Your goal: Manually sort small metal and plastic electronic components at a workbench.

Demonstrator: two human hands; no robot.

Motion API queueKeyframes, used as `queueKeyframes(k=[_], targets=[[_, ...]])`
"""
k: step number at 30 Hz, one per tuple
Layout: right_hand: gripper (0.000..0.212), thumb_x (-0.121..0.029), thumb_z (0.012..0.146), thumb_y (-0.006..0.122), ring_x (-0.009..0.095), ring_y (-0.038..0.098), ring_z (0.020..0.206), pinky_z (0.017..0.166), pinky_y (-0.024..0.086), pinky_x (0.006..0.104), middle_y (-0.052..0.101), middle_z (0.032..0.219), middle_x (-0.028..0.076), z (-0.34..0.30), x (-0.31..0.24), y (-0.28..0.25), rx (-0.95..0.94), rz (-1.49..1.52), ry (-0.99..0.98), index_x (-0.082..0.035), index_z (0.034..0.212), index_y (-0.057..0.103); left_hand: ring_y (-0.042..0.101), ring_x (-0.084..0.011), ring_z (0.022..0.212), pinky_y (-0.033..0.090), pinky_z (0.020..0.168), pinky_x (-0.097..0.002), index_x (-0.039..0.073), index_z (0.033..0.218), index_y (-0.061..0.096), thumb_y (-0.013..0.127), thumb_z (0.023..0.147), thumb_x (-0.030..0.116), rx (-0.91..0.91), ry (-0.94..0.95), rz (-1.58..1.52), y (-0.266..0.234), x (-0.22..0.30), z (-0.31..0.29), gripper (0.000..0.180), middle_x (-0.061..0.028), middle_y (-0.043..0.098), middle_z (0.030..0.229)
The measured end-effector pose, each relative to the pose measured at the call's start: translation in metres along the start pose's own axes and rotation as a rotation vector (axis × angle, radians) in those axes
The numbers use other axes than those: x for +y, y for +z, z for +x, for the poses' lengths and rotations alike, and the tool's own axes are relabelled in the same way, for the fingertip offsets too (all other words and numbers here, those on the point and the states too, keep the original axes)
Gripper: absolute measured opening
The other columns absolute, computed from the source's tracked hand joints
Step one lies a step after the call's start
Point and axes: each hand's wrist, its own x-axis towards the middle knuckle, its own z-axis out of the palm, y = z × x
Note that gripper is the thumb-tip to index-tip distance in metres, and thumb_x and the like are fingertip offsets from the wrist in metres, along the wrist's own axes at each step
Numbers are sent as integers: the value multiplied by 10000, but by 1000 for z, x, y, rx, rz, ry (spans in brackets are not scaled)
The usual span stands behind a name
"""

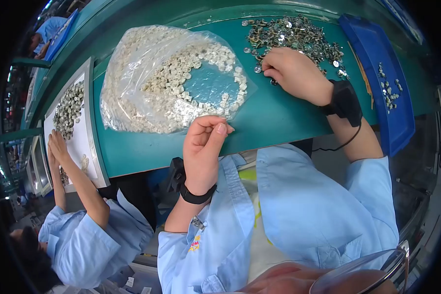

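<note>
My left hand (203,149) is raised at the table's near edge, its thumb and forefinger pinched together. Whatever sits between those fingertips is too small to make out. Just beyond it lies a clear plastic bag (132,73) full of small cream-white pieces, spread out thinly on its right side. Over to the right, my right hand (296,76) bends down at the near edge of a heap of small shiny round metal pieces (289,34). Its fingers are curled closed and their tips partly hidden. A small dark piece (273,82) shows beside the thumb.
A blue tray (402,130) with several small pieces stands at the right, a thin wooden strip (361,71) along its side. To the left, a co-worker's hands (59,147) work over a white tray (90,122) holding a pile of metal pieces. The tabletop (127,152) is green.
</note>
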Motion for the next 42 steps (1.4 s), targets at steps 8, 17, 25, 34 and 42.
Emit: queueKeyframes(k=[8, 17, 25, 34, 42], targets=[[88, -68, 710, 629, 237, 534, 751, 652, 426, 324, 547, 759, 77, 7, -84, 2, -12, 669, -92, -47, 795, 616, 540, -107, 907, 421, 807, -221, 0, 1075, 487, 516, 841, 11, -88, -25, -47, -14, 4, 0, 236, -80, 577, 993], [148, -94, 721, 621, 232, 521, 783, 689, 410, 317, 543, 774, 51, 33, -96, 33, 87, 429, -166, -68, 867, 625, 554, -118, 904, 432, 807, -230, -12, 1078, 520, 558, 805, -14, -35, -31, -127, -49, 4, -9, 275, -82, 593, 972], [167, -92, 739, 591, 243, 525, 810, 710, 422, 315, 549, 805, 68, 57, -97, 62, -125, 16, -238, -50, 901, 593, 561, -113, 852, 435, 781, -224, -11, 1033, 556, 573, 801, -1, 3, 6, -155, -76, 11, -19, 233, -72, 601, 918], [129, -33, 796, 543, 117, 550, 766, 673, 443, 244, 570, 856, 44, 39, -102, 44, -85, 718, 90, -12, 921, 569, 555, -106, 828, 434, 771, -221, -2, 1004, 541, 583, 796, 3, 30, 44, -137, -76, 7, -9, 213, -79, 600, 912], [169, -8, 826, 505, 108, 543, 840, 754, 434, 233, 562, 910, 54, -13, -72, 34, -1, 1348, 242, 13, 992, 529, 551, -157, 872, 419, 812, -264, 3, 997, 531, 571, 796, -5, -36, -24, -148, -38, -9, 4, 205, -101, 590, 910]])
